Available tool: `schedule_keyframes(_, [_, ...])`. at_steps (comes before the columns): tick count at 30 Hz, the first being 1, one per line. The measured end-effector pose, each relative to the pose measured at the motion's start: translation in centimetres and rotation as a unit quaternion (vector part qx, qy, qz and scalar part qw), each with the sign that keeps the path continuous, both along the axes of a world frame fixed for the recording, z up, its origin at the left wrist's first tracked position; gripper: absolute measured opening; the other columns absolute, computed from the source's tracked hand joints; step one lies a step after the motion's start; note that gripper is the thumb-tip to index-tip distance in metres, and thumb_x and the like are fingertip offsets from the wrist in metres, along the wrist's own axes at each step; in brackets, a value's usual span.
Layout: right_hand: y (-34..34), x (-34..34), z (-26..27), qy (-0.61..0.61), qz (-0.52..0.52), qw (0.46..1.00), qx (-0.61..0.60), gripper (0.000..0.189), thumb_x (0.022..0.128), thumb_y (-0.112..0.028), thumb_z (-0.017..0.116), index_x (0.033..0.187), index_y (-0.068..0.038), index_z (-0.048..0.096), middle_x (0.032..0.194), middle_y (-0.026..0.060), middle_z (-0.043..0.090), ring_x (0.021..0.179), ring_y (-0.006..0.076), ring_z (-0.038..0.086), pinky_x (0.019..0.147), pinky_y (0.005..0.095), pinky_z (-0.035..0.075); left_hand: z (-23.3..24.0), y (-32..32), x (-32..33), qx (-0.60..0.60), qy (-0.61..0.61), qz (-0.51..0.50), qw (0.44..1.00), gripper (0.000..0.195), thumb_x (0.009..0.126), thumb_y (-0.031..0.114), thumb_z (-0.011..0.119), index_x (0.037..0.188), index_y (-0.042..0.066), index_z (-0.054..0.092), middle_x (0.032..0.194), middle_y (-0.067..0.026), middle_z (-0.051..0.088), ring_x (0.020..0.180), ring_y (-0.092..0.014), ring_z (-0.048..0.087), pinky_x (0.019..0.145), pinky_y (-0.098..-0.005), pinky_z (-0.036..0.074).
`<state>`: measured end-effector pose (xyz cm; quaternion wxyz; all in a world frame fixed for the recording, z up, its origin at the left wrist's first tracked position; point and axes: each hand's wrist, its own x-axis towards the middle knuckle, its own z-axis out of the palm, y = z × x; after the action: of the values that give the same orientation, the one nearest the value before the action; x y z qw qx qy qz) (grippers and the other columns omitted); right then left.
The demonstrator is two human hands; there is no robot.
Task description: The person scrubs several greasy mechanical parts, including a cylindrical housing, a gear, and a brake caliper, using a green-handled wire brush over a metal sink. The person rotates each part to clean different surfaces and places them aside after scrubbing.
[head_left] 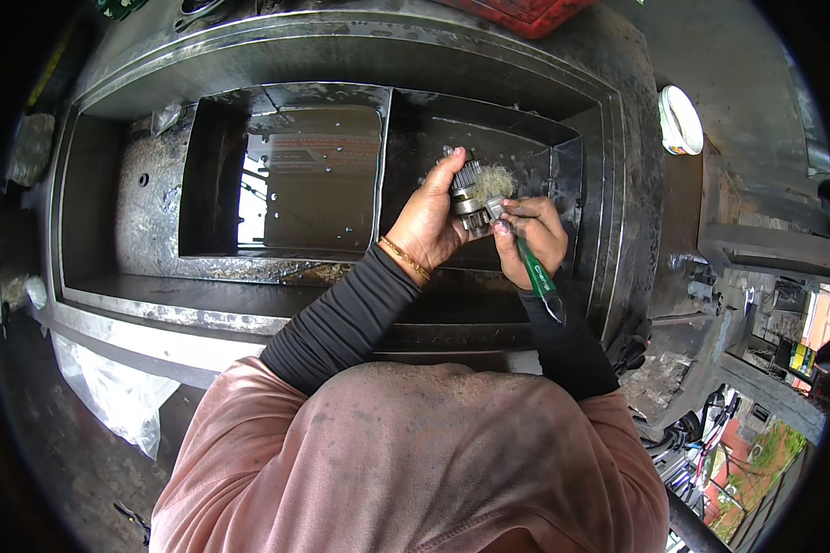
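Note:
My left hand (430, 211) grips a toothed metal gear shaft (465, 202), its thumb along the upper end. In my right hand (536, 238) is a paintbrush with a green handle (536, 269), held close to its metal ferrule. The brush's pale, splayed bristles (494, 182) lie against the side of the gear shaft. Both hands are over the right compartment (456, 110) of a dark metal wash tank. My fingers hide part of the shaft's lower end.
The left compartment holds murky liquid (321, 200) with reflections on it. A raised metal rim (612, 207) surrounds the tank. A red plastic tray (532, 17) sits beyond the far edge, a white bucket (681, 121) to the right. Clear plastic sheeting (114, 387) hangs at the near left.

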<state>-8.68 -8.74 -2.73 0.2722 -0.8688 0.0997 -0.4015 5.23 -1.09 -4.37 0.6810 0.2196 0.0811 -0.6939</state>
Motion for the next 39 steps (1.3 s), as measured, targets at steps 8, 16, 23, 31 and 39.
schedule_keyframes(8, [0.1,-0.2,-0.2,-0.005,-0.019,0.999,0.026,0.010,0.074,0.001,0.069,0.074,0.004,0.060,0.081,0.0162,0.061,0.073,0.0259,0.064,0.063,0.0329,0.052,-0.3,-0.1,-0.1,0.003,-0.017,-0.014,1.000,0.047,0.093,0.050,0.052,0.115,0.008,0.057,0.105,-0.0091,0.065,0.095,-0.022,0.064,0.081,-0.0404,0.055])
schedule_keyframes(16, [0.3,-0.3,0.6,-0.027,-0.035,0.998,0.049,0.012,0.076,0.001,0.069,0.072,0.005,0.059,0.080,0.0161,0.060,0.076,0.0268,0.064,0.067,0.0336,0.053,0.4,-0.1,-0.6,0.002,-0.027,-0.017,0.999,0.047,0.093,0.051,0.051,0.113,0.009,0.058,0.104,-0.0082,0.065,0.093,-0.020,0.065,0.080,-0.0377,0.056])
schedule_keyframes(23, [0.7,-0.4,1.0,0.025,0.015,1.000,-0.001,0.010,0.072,0.002,0.071,0.076,0.004,0.061,0.085,0.0171,0.062,0.073,0.0270,0.064,0.063,0.0324,0.053,-0.5,-0.3,-1.0,0.038,-0.058,-0.016,0.997,0.044,0.094,0.050,0.049,0.110,0.010,0.058,0.100,-0.0052,0.065,0.088,-0.017,0.064,0.078,-0.0356,0.055])
schedule_keyframes(31, [1.2,-0.7,1.9,0.057,-0.011,0.998,0.019,0.013,0.071,0.001,0.071,0.082,0.004,0.063,0.089,0.0157,0.063,0.077,0.0279,0.064,0.067,0.0336,0.053,-0.5,-0.5,-1.2,0.010,-0.032,0.000,0.999,0.037,0.095,0.042,0.051,0.112,0.010,0.052,0.100,-0.0067,0.063,0.088,-0.019,0.064,0.075,-0.0364,0.056])
schedule_keyframes(39, [1.7,-0.5,1.7,0.076,0.015,0.996,0.034,0.010,0.074,0.002,0.066,0.084,0.002,0.063,0.089,0.0159,0.062,0.081,0.0289,0.065,0.069,0.0357,0.053,-1.5,-0.5,-1.2,0.037,-0.033,-0.009,0.999,0.038,0.094,0.043,0.054,0.113,0.010,0.049,0.097,-0.0062,0.062,0.087,-0.020,0.063,0.072,-0.0372,0.055])
